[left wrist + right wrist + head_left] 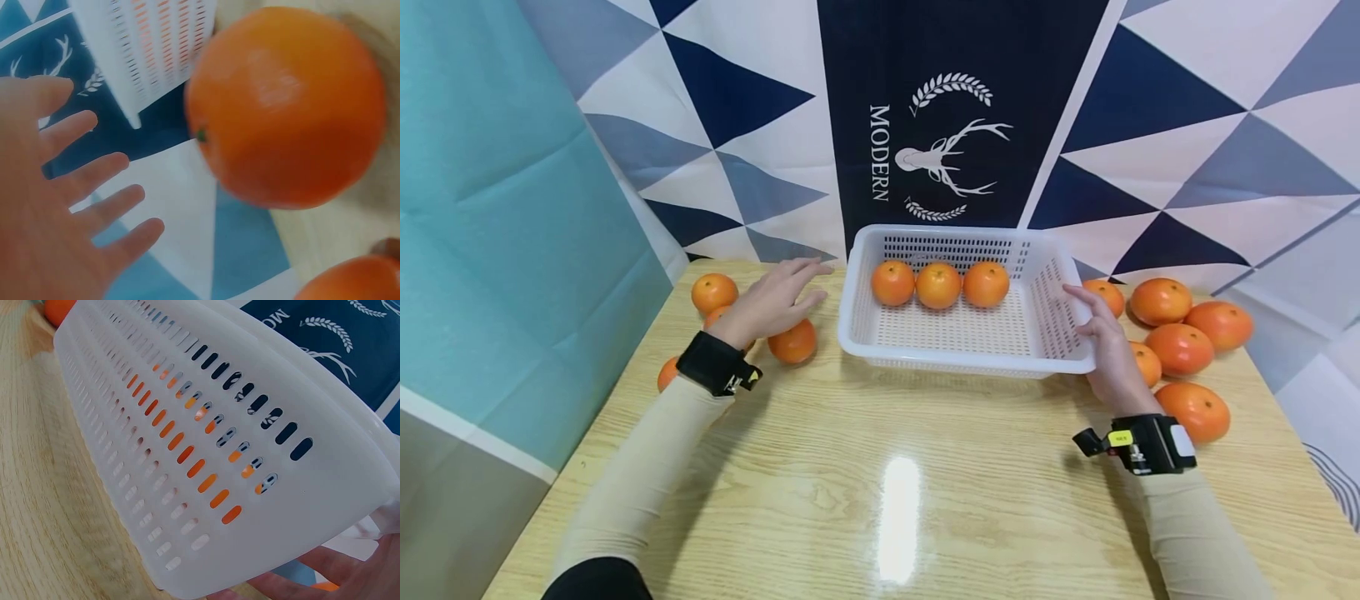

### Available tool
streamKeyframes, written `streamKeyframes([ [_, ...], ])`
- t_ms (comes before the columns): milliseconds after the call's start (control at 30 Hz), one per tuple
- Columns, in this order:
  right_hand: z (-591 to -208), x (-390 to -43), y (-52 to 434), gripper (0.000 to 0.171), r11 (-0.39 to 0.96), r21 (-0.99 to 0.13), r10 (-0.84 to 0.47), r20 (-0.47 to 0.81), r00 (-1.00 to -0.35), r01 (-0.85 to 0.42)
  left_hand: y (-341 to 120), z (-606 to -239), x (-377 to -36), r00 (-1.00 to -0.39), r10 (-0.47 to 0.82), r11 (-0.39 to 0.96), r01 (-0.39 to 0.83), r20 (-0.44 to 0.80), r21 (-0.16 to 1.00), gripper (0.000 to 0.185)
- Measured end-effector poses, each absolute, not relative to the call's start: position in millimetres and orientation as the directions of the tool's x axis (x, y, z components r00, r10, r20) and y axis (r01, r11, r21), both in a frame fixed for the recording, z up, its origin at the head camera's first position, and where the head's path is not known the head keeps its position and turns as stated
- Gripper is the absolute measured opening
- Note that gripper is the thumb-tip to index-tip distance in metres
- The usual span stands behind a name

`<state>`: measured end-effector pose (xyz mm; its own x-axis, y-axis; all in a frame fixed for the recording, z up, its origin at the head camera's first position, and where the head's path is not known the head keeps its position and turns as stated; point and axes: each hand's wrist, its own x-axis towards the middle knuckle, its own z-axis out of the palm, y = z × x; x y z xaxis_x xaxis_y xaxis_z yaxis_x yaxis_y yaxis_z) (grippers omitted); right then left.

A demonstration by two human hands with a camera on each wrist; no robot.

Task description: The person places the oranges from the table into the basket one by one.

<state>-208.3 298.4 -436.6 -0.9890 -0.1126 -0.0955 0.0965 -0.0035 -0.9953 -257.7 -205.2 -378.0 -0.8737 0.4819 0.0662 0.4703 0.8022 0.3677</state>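
Note:
A white perforated plastic basket [955, 360] stands at the back of the table, with three oranges [938, 286] in a row along its rear side. My right hand [1108, 350] holds the basket's right end, thumb and finger over the rim; in the right wrist view, fingers [331, 565] lie outside that end. To the left of the basket, my left hand [772, 304] hovers over loose oranges with its fingers spread, holding nothing. One orange [284, 109] fills much of the left wrist view, apart from the fingers [112, 206]. In the head view, this hand and its wrist partly hide some oranges.
Several larger, flatter-looking oranges [1180, 348] are grouped on the right, beside my right wrist. Another orange [715, 293] lies at the table's left back. Patterned cloth [760, 100] hangs right behind the wooden table [820, 492]; a teal cloth [512, 208] borders the left side.

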Motion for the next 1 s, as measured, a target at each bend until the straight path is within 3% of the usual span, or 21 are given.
streamKeyframes([
  [600,-436.3,-208.9,297.2,0.076,0.016,-0.994,-0.103,-0.106,-0.989,0.105,-209.8,-423.1,-248.5,-0.888,0.46,0.824,0.415,-0.026,0.386,0.066],
  [1000,-436.4,-208.1,297.6,0.076,0.005,-0.996,-0.109,-0.091,-0.99,0.091,-209.2,-433.8,-243.6,-0.885,0.464,0.833,0.426,-0.027,0.353,0.067],
])
